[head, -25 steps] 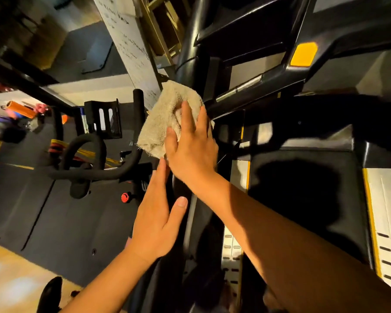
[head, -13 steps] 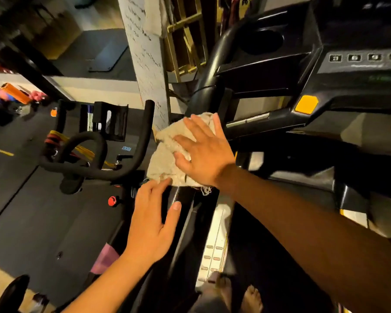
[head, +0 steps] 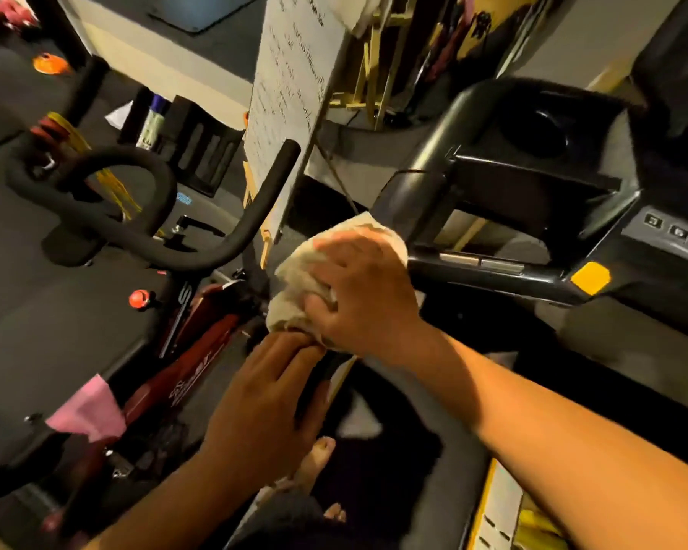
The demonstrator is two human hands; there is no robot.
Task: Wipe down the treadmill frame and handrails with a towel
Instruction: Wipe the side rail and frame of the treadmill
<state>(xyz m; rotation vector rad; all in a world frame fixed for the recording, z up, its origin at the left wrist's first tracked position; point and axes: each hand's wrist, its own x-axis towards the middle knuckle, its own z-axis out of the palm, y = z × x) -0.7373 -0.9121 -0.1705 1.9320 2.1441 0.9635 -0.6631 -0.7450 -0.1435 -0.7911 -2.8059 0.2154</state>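
Our right fingers point(head: 334, 254) curve together over the crumpled beige terry towel point(head: 298, 279), thumb tucked into its folds, so the right hand point(head: 364, 299) clamps it round the black treadmill upright point(head: 410, 200). The left fingers point(head: 288, 351) lie straight and close, tips touching the towel's lower edge, and the left hand point(head: 259, 410) lies flat lower down. A black grip bar with silver plates point(head: 481, 265) juts right from the towel towards a yellow square button point(head: 590, 277). Close on the left crowd the black foam bike handlebar point(head: 251, 216) and the dark red bike frame point(head: 203, 339). Behind stands a handwritten whiteboard point(head: 290, 93).
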